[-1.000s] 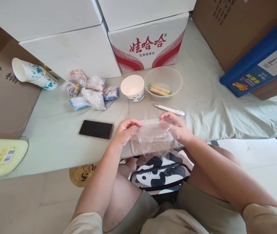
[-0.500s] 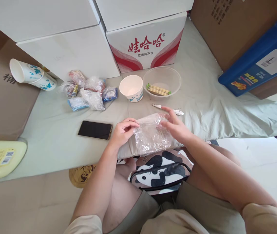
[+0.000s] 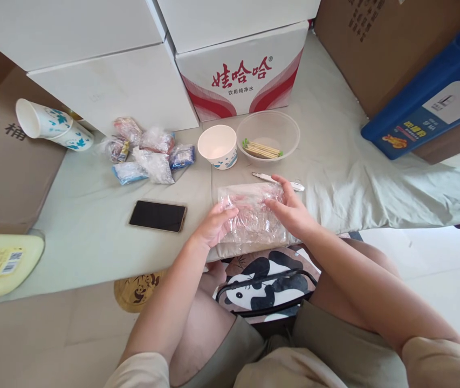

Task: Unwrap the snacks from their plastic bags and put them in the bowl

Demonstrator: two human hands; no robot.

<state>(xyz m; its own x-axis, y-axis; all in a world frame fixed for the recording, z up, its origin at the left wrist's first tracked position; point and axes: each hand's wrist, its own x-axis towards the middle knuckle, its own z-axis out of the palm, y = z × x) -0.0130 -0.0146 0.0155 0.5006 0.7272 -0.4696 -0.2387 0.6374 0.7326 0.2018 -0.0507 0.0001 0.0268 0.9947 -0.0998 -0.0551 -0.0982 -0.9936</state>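
A crinkled clear plastic bag (image 3: 254, 218) spans the space between my two hands at the front edge of the cloth-covered surface (image 3: 92, 226). My left hand (image 3: 215, 222) grips its left side, thumb in front and the other fingers behind the film. On the right side, my right hand (image 3: 288, 210) holds the bag between thumb and fingers. Just beyond lies a white utility knife (image 3: 294, 186), partly hidden by the right fingers. Behind it stand a white paper bowl (image 3: 221, 153) and a translucent plastic bowl (image 3: 290, 132) containing thin sticks (image 3: 262, 150) with green ends.
A black phone (image 3: 157, 216) lies left of my hands. Several small plastic-wrapped packets (image 3: 155, 164) are heaped behind it, beside stacked paper cups (image 3: 74, 134) on their side. White boxes (image 3: 238, 81) line the back. A blue jug (image 3: 411, 129) stands right, a yellow bottle (image 3: 7, 264) left.
My left hand has shifted slightly right and turned, its thumb now on the bag's front with fingers behind. The bag looks more spread out. My right hand has barely moved.
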